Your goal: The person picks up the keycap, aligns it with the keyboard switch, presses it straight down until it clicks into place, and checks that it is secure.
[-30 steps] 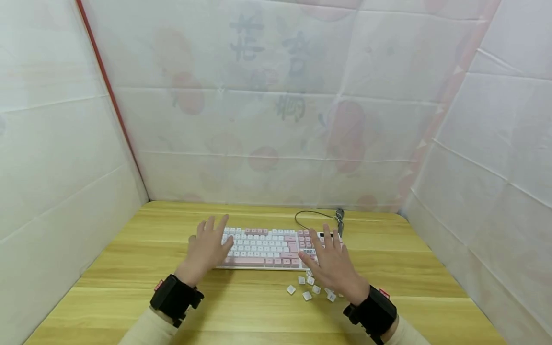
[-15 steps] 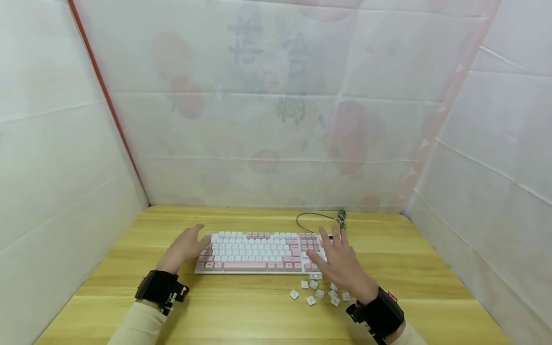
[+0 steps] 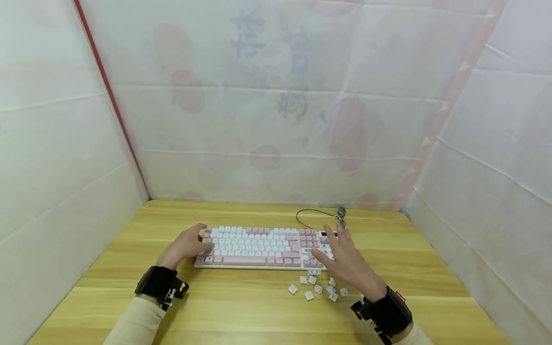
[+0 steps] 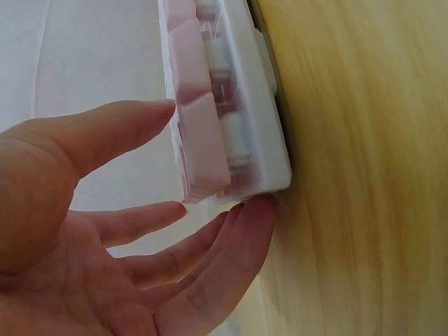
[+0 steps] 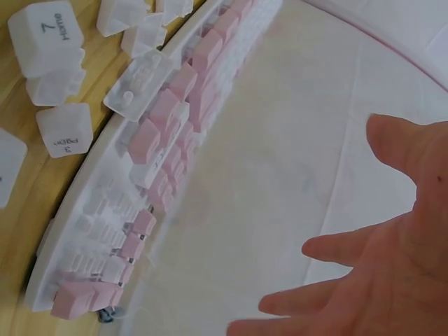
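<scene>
A pink and white keyboard lies on the wooden table, its number pad at the right end. My left hand is at its left end; in the left wrist view the thumb reaches the pink keys and fingertips meet the casing's corner. My right hand hovers with spread fingers over the number pad, holding nothing. Part of that pad shows bare switch mounts without caps. Several loose white keycaps lie in front of it, one marked 7 Home. A wider upturned keycap lies against the front edge.
A bundled dark cable lies behind the keyboard's right end. Pale printed sheeting stands along the back and both sides of the wooden table. Black wrist cameras sit on both wrists.
My left hand has moved left, from over the keyboard's left part to its left end, where the thumb has come down toward the keys. My right hand has drifted slightly right.
</scene>
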Motion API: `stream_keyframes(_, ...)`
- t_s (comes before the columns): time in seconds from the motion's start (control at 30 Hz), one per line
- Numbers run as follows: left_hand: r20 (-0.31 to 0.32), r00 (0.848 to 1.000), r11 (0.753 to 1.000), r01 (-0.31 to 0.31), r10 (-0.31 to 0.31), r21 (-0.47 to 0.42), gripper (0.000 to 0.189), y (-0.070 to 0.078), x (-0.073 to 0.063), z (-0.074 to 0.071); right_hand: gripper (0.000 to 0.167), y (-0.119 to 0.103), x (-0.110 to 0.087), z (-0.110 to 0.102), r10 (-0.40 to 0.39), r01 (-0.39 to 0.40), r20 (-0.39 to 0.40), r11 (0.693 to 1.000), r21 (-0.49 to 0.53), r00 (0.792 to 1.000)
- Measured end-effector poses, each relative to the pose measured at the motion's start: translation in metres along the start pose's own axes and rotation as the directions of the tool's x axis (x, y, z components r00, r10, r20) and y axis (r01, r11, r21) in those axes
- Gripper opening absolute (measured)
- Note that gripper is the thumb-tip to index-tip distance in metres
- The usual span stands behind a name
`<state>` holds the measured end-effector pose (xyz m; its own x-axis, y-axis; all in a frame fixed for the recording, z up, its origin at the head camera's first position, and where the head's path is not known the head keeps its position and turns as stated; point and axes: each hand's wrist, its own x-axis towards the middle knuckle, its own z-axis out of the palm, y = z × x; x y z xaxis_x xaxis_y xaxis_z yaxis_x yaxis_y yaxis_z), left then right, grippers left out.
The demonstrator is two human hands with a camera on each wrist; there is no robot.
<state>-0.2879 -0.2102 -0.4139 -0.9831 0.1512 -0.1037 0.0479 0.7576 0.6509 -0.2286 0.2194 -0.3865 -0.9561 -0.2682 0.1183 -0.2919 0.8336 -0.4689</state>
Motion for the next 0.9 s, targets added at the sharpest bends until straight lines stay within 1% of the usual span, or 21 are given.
stream_keyframes(0.13,0.019,1.0,1.0,0.01,-0.01,-0.018,0.079,0.0009,-0.0009,0.0,0.085,0.0009,0.0001,-0.0018,0.022,-0.023,0.047,1.0,0.008,0.999)
stream_keyframes(0.27,0.037,0.999,1.0,-0.008,0.008,-0.016,0.083,0.0019,-0.0023,-0.002,0.08,0.0005,-0.0003,-0.0045,0.001,0.0,0.03,1.0,-0.029,1.0)
stream_keyframes(0.37,0.045,0.999,1.0,-0.022,0.022,0.0,0.085,0.0039,-0.0034,-0.0041,0.076,-0.0012,-0.0008,-0.0072,-0.02,0.02,0.01,0.998,-0.057,1.0)
stream_keyframes(0.4,0.047,0.999,1.0,-0.019,0.018,0.004,0.085,0.0044,-0.0035,-0.0046,0.074,-0.0016,-0.0012,-0.0078,-0.025,0.026,0.008,0.998,-0.065,1.0)
stream_keyframes(0.53,0.06,0.998,1.0,-0.019,0.018,0.015,0.083,0.0056,-0.0037,-0.0059,0.057,-0.0014,-0.003,-0.0078,-0.051,0.052,0.019,0.995,-0.083,0.999)
stream_keyframes(0.67,0.078,0.997,1.0,-0.002,0.002,0.001,0.082,0.0055,-0.0032,-0.0059,0.037,-0.0003,-0.004,-0.0061,-0.057,0.061,0.06,0.995,-0.082,0.997)
stream_keyframes(0.77,0.093,0.996,0.999,0.023,-0.02,-0.027,0.081,0.0052,-0.0019,-0.006,0.031,-0.0008,-0.0035,-0.0057,-0.051,0.055,0.07,0.996,-0.068,0.996)
stream_keyframes(0.9,0.11,0.993,0.998,0.046,-0.041,-0.041,0.079,0.0039,-0.0004,-0.0079,0.031,-0.003,-0.0032,-0.0071,-0.054,0.058,0.067,0.996,-0.066,0.996)
